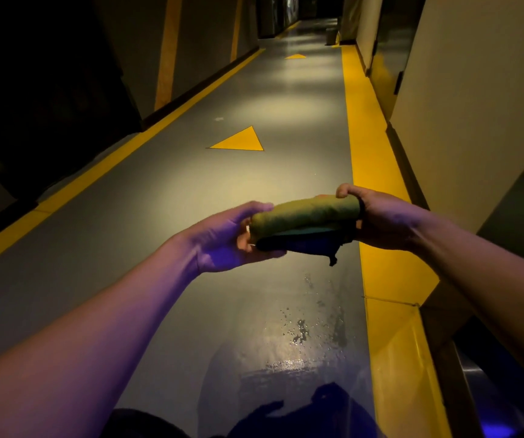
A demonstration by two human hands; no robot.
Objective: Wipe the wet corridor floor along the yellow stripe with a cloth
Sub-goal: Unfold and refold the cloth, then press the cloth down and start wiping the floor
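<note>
Head view: left hand (223,238) and right hand (377,219) grip folded cloth (305,219) ends, above wet patch (301,339) beside yellow stripe (377,191).

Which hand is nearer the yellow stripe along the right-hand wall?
Right. The right hand grips the cloth at its end directly over the yellow stripe's inner edge; the left hand holds the other end out over the grey floor.

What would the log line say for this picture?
left hand: holds cloth | right hand: holds cloth | cloth: folded, off floor | water: beside yellow stripe | wiping: not begun
</note>
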